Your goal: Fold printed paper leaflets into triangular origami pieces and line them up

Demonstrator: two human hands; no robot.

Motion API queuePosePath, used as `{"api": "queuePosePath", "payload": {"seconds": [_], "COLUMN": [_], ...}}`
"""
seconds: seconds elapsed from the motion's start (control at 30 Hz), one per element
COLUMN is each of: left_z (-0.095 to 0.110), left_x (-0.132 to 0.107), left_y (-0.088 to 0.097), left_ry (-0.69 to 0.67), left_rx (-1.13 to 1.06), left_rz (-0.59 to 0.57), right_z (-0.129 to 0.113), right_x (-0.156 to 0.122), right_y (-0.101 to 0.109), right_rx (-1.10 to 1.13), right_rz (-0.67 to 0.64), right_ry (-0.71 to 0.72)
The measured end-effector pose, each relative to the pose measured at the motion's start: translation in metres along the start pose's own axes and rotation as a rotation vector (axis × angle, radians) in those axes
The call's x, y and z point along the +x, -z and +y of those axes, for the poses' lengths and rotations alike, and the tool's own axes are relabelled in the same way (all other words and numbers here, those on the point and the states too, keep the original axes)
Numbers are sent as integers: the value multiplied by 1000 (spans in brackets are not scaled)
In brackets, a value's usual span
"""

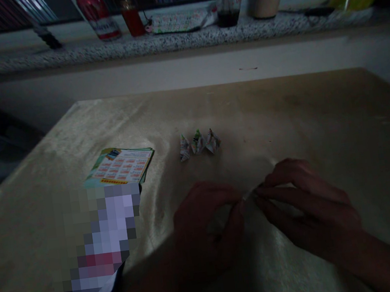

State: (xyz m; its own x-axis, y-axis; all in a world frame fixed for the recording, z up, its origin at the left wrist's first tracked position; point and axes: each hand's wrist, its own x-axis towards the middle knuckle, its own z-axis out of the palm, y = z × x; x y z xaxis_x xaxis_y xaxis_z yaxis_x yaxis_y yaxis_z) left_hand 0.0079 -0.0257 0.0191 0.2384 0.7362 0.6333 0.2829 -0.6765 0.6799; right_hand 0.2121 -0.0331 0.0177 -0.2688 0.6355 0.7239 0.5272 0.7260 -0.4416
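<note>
Pinching tight, your left hand (208, 225) and right hand (309, 207) are both closing fingertips on a small pale paper scrap (250, 194), just nearer you than the row of three folded printed-paper pieces (198, 143). Dim light is probably risking a slip or crooked crease.

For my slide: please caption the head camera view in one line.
Left hand and right hand pinch a small paper piece over a table, near three folded paper shapes.
</note>
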Motion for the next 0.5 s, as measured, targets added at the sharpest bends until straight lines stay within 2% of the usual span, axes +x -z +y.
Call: {"api": "queuePosePath", "payload": {"seconds": [0.2, 0.37, 0.5], "left_z": [1, 4, 2], "left_x": [0, 2, -2], "left_y": [2, 1, -2], "left_ry": [-84, -82, -82], "left_rx": [20, 12, -8], "left_rz": [-50, -101, -120], "right_z": [-5, -6, -4], "right_x": [0, -1, -2], "right_y": [-5, -3, -3], "right_rx": [171, 292, 329], "right_rz": [-51, -114, -109], "right_ry": [-103, -177, -199]}}
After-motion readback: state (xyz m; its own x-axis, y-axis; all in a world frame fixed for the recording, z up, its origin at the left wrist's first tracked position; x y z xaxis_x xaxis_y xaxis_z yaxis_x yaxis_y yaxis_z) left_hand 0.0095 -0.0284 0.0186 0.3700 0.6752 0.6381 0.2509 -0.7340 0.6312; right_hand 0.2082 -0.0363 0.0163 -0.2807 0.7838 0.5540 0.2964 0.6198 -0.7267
